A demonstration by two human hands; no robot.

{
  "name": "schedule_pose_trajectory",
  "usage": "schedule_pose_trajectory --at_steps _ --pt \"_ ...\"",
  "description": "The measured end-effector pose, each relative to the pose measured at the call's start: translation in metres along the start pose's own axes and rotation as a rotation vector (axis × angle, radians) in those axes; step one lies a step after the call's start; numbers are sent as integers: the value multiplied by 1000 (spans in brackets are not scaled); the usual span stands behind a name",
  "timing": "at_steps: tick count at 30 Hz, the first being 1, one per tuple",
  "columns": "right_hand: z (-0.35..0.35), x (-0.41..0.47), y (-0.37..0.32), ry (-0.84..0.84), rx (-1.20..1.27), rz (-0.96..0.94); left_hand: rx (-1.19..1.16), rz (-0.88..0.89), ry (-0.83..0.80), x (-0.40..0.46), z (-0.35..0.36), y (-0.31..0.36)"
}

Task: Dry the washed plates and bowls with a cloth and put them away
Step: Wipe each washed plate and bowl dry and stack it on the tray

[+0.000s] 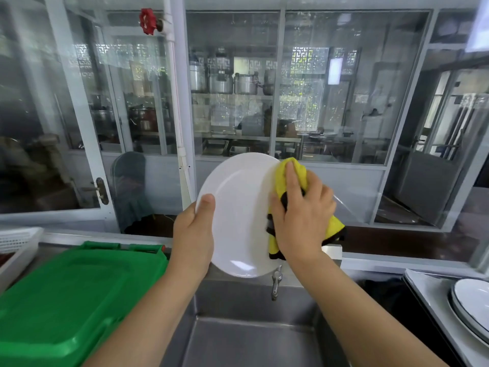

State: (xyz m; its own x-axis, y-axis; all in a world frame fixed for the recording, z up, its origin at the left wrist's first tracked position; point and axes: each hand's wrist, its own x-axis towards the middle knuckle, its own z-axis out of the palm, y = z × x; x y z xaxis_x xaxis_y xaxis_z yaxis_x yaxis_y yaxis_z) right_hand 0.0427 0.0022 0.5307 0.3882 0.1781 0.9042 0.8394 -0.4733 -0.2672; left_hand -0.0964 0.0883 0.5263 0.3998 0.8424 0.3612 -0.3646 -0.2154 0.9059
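**Plate held up over the sink, cloth against its right edge**

Plate (238, 215), plain white and oval, sits at the centre of the frame, held nearly upright with its face toward the camera, above the steel sink (251, 337) that fills the lower middle. The left hand (194, 234) grips the plate's left rim: the thumb lies across the front edge, and the fingers go behind the plate, out of sight. The right hand (303, 210) presses a yellow cloth (293, 178) with dark trim against the plate's right edge; its fingers lie fairly straight over the bunched cloth, and the cloth wraps round the rim and hangs down below the palm. Whether the thumb pinches the cloth cannot be told.

Just below the plate, a small metal tap (276, 283) juts from the sink's back wall. At the lower left, a green plastic bin lid (71, 295) lies beside the sink, and a white slatted basket (18, 239) shows at the left edge above it. At the lower right, a stack of white plates with dark rims (468, 305) rests on a tray (428, 290). Behind the counter, glass panels span the upper half of the frame, with metal pots (232, 83) on shelves beyond them and a red valve wheel (148, 21) on a white pipe at the upper left.
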Motion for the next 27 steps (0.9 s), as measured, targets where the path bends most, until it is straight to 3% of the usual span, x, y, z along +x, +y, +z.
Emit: schedule_pose_trajectory --at_steps 8,16,22,27 --pt "-1 -41 -41 -164 243 -388 -152 -46 100 12 10 -1" --pt "-2 -62 4 -210 206 -604 -166 -90 142 16 -3 -6" --pt "-1 -35 40 -167 192 -230 -126 -82 124 15 -13 -10" --pt "-1 -24 41 -204 594 286 -180 -84 169 13 -15 -15"
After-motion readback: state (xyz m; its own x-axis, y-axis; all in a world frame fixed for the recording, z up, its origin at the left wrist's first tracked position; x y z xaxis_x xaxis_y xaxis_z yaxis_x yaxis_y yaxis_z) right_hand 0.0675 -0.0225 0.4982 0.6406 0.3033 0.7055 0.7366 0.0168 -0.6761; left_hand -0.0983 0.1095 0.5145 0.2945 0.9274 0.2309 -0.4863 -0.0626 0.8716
